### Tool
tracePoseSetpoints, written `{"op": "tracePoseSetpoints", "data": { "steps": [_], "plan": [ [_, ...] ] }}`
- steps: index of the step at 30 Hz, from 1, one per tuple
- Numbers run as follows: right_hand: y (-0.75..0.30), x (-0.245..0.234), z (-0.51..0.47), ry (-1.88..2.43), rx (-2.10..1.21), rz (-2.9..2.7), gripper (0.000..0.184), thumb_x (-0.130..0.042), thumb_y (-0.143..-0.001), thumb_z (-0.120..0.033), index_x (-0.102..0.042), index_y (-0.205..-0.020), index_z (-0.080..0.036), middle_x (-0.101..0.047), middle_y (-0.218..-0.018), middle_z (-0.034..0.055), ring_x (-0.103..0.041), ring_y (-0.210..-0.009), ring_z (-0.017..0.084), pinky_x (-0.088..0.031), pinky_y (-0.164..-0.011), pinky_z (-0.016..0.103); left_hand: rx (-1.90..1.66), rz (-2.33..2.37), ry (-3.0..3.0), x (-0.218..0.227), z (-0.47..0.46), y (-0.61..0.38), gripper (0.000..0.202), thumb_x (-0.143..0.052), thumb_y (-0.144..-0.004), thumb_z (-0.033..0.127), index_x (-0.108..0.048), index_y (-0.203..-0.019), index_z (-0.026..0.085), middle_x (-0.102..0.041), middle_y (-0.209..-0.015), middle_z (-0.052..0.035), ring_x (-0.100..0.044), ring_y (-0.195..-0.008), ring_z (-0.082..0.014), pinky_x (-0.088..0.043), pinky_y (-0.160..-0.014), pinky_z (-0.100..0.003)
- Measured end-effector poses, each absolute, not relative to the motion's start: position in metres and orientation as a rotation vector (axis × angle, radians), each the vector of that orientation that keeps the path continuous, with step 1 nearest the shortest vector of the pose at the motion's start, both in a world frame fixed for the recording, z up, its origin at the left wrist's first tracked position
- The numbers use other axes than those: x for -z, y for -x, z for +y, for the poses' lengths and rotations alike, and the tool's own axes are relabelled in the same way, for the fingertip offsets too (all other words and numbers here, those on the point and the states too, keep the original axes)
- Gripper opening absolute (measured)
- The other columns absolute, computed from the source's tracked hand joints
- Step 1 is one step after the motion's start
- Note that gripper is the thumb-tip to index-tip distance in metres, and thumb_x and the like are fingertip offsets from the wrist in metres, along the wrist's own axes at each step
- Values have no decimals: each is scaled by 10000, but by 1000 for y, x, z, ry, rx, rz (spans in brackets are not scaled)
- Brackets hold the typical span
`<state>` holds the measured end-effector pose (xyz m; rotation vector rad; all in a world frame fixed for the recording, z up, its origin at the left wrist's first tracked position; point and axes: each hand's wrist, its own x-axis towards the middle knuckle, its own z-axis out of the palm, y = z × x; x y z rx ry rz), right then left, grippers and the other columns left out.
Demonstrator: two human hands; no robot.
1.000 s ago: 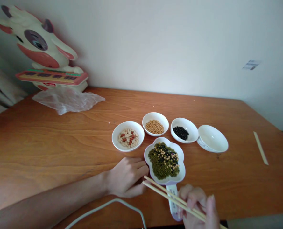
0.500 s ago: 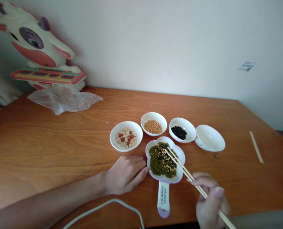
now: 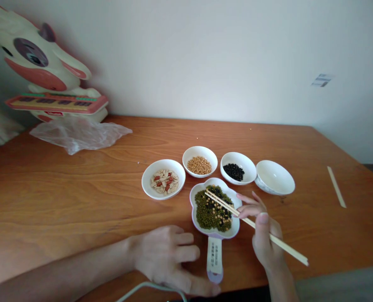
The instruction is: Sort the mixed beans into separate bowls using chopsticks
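Tabletop (image 3: 79,184): brown wood grain, against a pale wall (image 3: 189,63); toy cow (image 3: 41,69) and crumpled clear bag (image 3: 82,135) at far left. Right hand (image 3: 266,237) grasps chopsticks (image 3: 287,249), tips at the beans (image 3: 209,216) in a flower-shaped dish (image 3: 235,225) near four white bowls (image 3: 274,178). Left hand (image 3: 170,258), released, lies beside the handle (image 3: 214,256).

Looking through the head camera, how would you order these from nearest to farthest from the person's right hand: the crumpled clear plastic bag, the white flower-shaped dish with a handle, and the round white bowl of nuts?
1. White flower-shaped dish: just left of the right hand.
2. Round white bowl of nuts: farther left, beyond the dish.
3. Crumpled clear plastic bag: far left, toward the wall.
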<state>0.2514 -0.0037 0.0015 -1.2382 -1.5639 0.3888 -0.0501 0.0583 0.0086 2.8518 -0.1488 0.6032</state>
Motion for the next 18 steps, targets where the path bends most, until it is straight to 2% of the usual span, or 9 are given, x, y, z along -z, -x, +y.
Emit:
{"op": "tracePoseSetpoints", "data": {
  "steps": [3,6,10,13,16,18],
  "plan": [
    [-255,-2,3,1250,-506,-1588,461,-316,-1162,-366,-730,-979,-275,-806,-993,12,-714,-1257,228,-295,-1302,515,-460,-34,-2840,-9,60,48,575,-624,-1050,404,-434,-1592,383,-593,-908,-12,-540,-675,-193,-479,-552,-359],
    [-256,-1,4,1286,-586,-1548,449,-334,-1159,-371,-744,-1003,-276,-808,-1068,20,-732,-1188,212,-410,-1216,444,-418,-6,-2839,-10,63,47,549,-577,-1073,475,-434,-1590,360,-621,-950,-22,-551,-681,-193,-475,-548,-358],
    [-251,4,-4,1328,-527,-1442,454,-348,-1156,-374,-742,-959,-266,-799,-1003,23,-737,-1100,203,-466,-1146,401,-467,-41,-2840,-7,62,46,580,-597,-1052,540,-461,-1560,297,-639,-922,-23,-533,-652,-197,-427,-502,-358],
    [-238,5,-13,1371,-429,-1336,451,-370,-1150,-386,-749,-945,-253,-810,-981,32,-755,-1049,202,-522,-1065,367,-534,9,-2793,-1,61,45,722,-655,-963,673,-488,-1511,234,-633,-887,-30,-541,-677,-206,-439,-532,-357],
    [-219,2,-23,1465,-352,-1142,436,-416,-1135,-416,-753,-923,-239,-821,-997,54,-760,-1055,220,-555,-970,349,-544,90,-2772,2,61,45,895,-692,-855,809,-468,-1528,264,-646,-970,-51,-579,-754,-216,-484,-610,-352],
    [-208,-2,-30,1515,-344,-1033,453,-411,-1132,-445,-746,-914,-231,-821,-1000,65,-761,-1036,231,-550,-972,366,-516,108,-2794,-1,61,45,896,-685,-878,796,-424,-1580,305,-652,-1039,-64,-593,-803,-223,-509,-646,-351]
  ]
}}
